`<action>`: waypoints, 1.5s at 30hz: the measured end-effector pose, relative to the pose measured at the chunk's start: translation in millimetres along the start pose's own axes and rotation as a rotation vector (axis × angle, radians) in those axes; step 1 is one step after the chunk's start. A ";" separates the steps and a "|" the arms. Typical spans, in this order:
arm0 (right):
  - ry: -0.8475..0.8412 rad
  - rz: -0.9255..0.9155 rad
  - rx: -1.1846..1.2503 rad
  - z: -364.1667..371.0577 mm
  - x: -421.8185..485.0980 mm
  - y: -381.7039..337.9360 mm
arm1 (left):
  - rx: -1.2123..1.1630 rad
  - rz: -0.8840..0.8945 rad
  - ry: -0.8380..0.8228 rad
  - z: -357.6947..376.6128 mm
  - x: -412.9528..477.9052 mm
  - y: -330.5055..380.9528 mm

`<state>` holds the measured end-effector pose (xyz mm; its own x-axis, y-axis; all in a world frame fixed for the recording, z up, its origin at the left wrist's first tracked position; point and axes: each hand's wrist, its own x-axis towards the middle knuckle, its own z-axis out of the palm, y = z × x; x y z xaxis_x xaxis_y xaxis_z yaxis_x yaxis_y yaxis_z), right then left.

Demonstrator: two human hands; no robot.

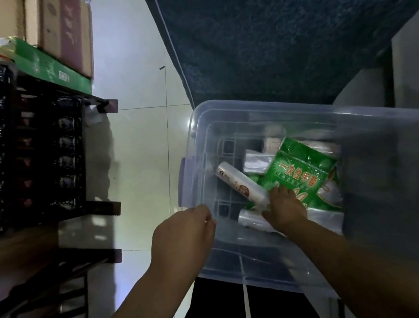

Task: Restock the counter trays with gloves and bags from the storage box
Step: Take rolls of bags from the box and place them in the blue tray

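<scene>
A clear plastic storage box (224, 114) stands on the floor at the right. Inside it lie a white roll of bags (240, 184), a green packet of gloves (301, 171) and several clear plastic packs. My right hand (284, 209) reaches into the box, its fingers curled round the lower end of the white roll, beside the green packet. My left hand (186, 237) hovers at the box's left rim with loosely curled fingers and holds nothing.
A dark rack (53, 162) at the left holds rows of grey rolls with dark ends. Cardboard boxes (66, 31) and a green flat pack (52, 67) sit on top of it. A dark blue mattress (279, 23) lies behind the box. Pale floor tiles run between.
</scene>
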<state>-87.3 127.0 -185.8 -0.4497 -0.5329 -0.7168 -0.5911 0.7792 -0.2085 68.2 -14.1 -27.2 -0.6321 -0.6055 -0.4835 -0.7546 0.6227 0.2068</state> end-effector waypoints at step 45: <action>-0.052 0.071 -0.107 -61.8 -108.4 42.3 | 0.142 0.280 0.202 -77.8 4.0 4.7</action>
<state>-104.9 197.3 -75.8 -0.4589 -0.4580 -0.7613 -0.6287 0.7729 -0.0860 48.5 -52.1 38.0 -0.8433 -0.4790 -0.2439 -0.5248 0.8319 0.1806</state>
